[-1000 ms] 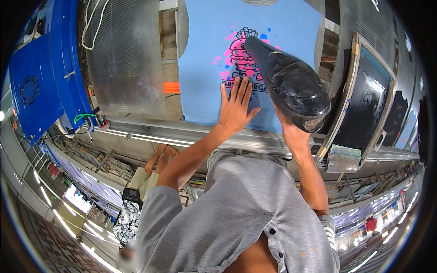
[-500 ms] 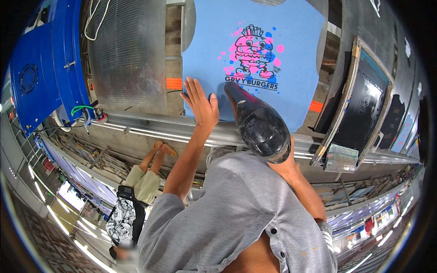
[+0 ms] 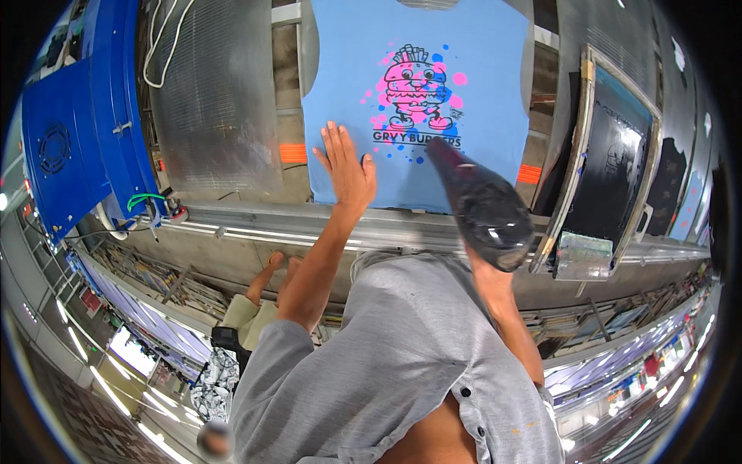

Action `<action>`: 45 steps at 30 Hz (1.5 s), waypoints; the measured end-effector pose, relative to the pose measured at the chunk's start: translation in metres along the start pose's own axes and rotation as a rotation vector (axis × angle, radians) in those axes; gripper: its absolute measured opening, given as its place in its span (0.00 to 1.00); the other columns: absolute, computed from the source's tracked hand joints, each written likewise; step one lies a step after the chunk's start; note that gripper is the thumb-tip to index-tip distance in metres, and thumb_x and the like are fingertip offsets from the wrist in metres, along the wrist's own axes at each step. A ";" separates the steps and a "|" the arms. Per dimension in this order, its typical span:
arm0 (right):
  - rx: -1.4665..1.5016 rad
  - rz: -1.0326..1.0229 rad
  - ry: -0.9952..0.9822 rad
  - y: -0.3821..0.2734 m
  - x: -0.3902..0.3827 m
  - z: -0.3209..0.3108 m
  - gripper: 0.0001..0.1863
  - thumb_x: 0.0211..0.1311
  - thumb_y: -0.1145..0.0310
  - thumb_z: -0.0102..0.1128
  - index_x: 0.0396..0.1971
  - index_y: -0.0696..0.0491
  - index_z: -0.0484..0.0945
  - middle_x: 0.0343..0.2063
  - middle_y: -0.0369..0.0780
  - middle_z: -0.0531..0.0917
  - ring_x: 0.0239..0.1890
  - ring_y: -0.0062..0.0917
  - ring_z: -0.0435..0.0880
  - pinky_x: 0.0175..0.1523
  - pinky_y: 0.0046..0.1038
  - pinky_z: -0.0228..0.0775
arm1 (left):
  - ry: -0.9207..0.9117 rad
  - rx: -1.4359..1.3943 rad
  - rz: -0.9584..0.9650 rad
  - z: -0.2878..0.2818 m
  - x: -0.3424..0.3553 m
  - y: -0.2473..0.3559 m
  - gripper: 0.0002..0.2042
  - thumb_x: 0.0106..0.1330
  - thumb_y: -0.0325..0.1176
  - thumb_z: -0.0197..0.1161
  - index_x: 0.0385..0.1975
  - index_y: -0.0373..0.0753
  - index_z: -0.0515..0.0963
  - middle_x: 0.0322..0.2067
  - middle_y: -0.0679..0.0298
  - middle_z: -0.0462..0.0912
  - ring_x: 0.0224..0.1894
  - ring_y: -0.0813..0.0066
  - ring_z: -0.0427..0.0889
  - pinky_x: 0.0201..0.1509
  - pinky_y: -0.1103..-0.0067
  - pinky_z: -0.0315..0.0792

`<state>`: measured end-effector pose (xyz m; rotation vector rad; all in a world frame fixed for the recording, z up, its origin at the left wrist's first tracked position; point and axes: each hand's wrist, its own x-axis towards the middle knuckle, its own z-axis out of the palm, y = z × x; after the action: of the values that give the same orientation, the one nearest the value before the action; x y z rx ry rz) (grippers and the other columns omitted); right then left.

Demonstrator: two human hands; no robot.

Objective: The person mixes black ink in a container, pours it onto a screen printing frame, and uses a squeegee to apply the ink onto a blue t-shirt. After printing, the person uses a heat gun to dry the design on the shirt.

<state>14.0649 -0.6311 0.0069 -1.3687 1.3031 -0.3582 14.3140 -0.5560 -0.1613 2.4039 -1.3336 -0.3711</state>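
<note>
A blue shirt panel [image 3: 487, 85] lies flat on a platen, with a pink, blue and black burger print [image 3: 415, 93] in its middle. My left hand [image 3: 349, 172] rests on the cloth near its lower left, fingers stretched out. In my right hand [image 3: 491, 280] is a black hair dryer [image 3: 491, 209], its nozzle over the lettering at the bottom of the print. The dryer's body covers part of the lower right of the cloth and hides most of the gripping fingers.
Left of the shirt is a bare grey platen [image 3: 216, 108], with a blue machine [image 3: 66, 139] beyond. A framed printing screen [image 3: 607, 155] leans at the right. A metal rail [image 3: 286, 220] runs along the near side. Another person [image 3: 220, 379] stands at lower left.
The hair dryer in my right hand has swung right, its nozzle going from the lettering's left end toward its right. My left hand stays on the cloth. The other person has shifted slightly.
</note>
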 end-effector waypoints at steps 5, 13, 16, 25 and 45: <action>-0.017 -0.160 -0.210 -0.007 0.000 0.025 0.26 0.53 0.79 0.68 0.54 0.59 0.72 0.49 0.45 0.80 0.52 0.31 0.80 0.57 0.33 0.72 | 0.047 0.003 0.003 -0.004 -0.009 -0.007 0.34 0.67 0.38 0.48 0.69 0.23 0.50 0.71 0.39 0.46 0.76 0.44 0.38 0.73 0.47 0.28; 0.040 -0.029 0.063 0.001 -0.008 -0.005 0.19 0.54 0.82 0.63 0.48 0.58 0.79 0.43 0.40 0.83 0.43 0.26 0.81 0.51 0.27 0.72 | -0.106 0.065 0.066 0.002 -0.002 0.026 0.38 0.68 0.49 0.53 0.69 0.27 0.52 0.73 0.43 0.45 0.76 0.45 0.40 0.72 0.44 0.30; -0.053 -0.001 0.170 0.006 0.002 -0.025 0.18 0.54 0.82 0.62 0.47 0.58 0.81 0.40 0.36 0.84 0.38 0.19 0.79 0.46 0.25 0.72 | -0.145 0.028 0.182 0.014 0.018 0.056 0.39 0.68 0.51 0.55 0.69 0.28 0.53 0.73 0.46 0.46 0.76 0.46 0.40 0.72 0.43 0.32; 0.008 -0.262 0.320 -0.017 0.050 -0.023 0.14 0.60 0.83 0.60 0.47 0.63 0.81 0.43 0.41 0.85 0.37 0.18 0.80 0.42 0.22 0.73 | -0.031 0.118 0.232 0.035 0.124 0.087 0.38 0.69 0.54 0.53 0.69 0.30 0.55 0.72 0.46 0.48 0.75 0.47 0.43 0.70 0.40 0.36; 0.206 -0.250 0.103 -0.022 0.133 0.014 0.11 0.58 0.81 0.63 0.42 0.60 0.81 0.35 0.35 0.84 0.37 0.18 0.80 0.46 0.25 0.73 | -0.130 0.155 0.174 0.006 0.040 0.040 0.41 0.65 0.54 0.58 0.69 0.29 0.54 0.73 0.48 0.47 0.76 0.48 0.42 0.70 0.41 0.36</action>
<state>14.1313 -0.7401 -0.0395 -1.3524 1.1442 -0.7221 14.3017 -0.6109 -0.1511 2.3975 -1.6723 -0.3950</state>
